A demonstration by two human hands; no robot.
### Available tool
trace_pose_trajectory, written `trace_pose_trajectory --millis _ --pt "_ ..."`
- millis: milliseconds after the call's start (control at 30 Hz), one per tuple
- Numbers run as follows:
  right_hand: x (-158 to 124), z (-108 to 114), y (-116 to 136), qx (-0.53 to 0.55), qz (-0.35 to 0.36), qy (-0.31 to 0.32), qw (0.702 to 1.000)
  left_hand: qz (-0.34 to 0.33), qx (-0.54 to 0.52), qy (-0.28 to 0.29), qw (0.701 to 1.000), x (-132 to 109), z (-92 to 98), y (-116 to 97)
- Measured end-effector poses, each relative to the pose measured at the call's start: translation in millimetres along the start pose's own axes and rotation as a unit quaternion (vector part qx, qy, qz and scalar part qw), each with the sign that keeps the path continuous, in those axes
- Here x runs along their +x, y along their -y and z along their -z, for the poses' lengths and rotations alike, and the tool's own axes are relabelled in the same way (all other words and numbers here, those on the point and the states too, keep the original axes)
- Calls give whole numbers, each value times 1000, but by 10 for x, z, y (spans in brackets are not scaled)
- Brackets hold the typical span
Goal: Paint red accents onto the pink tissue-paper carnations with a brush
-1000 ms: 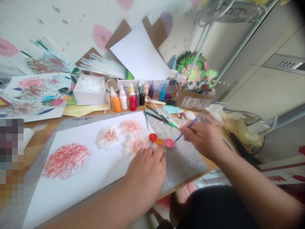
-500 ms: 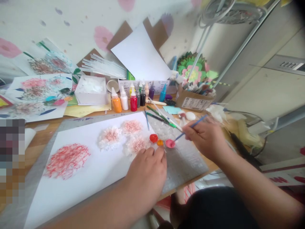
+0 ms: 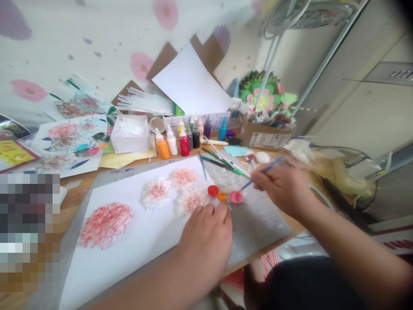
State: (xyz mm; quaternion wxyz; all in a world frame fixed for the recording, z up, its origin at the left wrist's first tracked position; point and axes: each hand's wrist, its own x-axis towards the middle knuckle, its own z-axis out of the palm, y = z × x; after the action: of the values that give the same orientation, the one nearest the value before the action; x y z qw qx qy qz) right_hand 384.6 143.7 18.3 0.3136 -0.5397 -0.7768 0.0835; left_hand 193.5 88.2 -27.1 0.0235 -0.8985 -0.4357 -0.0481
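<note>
My right hand [image 3: 282, 186] pinches a thin blue-handled brush [image 3: 262, 173] whose tip dips into a pink paint blob [image 3: 236, 197]. Beside it lie an orange blob [image 3: 222, 196] and a red blob [image 3: 213, 190] on a clear plastic sheet [image 3: 254, 217]. My left hand [image 3: 206, 241] rests palm down on the edge of the white paper [image 3: 135, 241], fingers together, fingertips close to the paint blobs. On the paper are three pale pink tissue flowers [image 3: 176, 191] and a red scribbled patch [image 3: 105, 224].
A row of small paint bottles [image 3: 180, 140] stands behind the paper, with a white box [image 3: 130, 132], a bundle of clear straws [image 3: 145, 101] and loose brushes [image 3: 222, 161]. Flower pictures [image 3: 69, 140] lie at left. A cardboard box of tools [image 3: 267, 133] sits at right, before a wire stand.
The view has shifted slightly, so everything sits a little further right and lower. Both hands keep their places, the brush tip staying in the pink paint.
</note>
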Motion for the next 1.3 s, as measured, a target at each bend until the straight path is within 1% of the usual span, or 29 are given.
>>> trace_pose_trajectory --millis 233,600,900,1000,1100,1300 --pt "-7 -5 2 -2 21 -5 1000 -3 -3 -11 1000 3 -21 17" --pt "-20 -14 48 15 14 13 1000 -3 -4 -12 1000 -25 -7 14" --pt "-24 -9 74 7 35 37 999 -7 -1 -11 1000 4 -14 20" --pt "-39 9 73 14 29 28 999 -7 1 -8 1000 9 -1 15" --pt "-60 19 73 15 38 40 998 -7 3 -8 1000 -2 5 12" --pt "-62 27 62 10 42 40 998 -6 12 -19 1000 -17 -20 14"
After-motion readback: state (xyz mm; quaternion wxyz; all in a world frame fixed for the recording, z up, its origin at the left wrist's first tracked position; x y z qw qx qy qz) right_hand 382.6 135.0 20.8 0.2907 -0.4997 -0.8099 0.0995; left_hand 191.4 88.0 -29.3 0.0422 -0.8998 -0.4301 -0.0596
